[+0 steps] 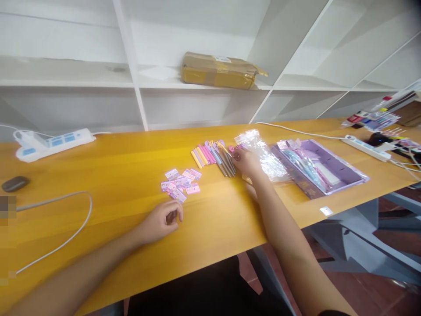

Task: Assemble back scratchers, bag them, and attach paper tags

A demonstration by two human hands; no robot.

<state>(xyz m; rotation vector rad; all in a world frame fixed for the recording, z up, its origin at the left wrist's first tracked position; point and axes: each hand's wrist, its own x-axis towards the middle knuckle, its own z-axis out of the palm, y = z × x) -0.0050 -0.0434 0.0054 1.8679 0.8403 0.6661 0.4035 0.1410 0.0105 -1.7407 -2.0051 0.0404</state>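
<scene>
My right hand (245,161) is at the right end of a row of slim sticks, its fingers closed and pointing down. Whatever they grip is hidden behind the fingers. The row holds yellow and pink sticks (203,156) on the left and dark grey ones (226,163) with looped, coloured tops beside my hand. Pink loops (232,148) show just past my fingertips. My left hand (166,219) rests on the table with fingers loosely curled, thumb and forefinger apart, nothing visible in it. Just beyond it lies a loose pile of small pink and purple printed cards (180,181).
Clear plastic wrapping (263,153) lies right of my right hand, against a purple box (350,173) containing packaged items. Power strips (62,142) and cables sit at both sides. A dark mouse (15,184) is far left. A taped carton (217,72) stands on the shelf.
</scene>
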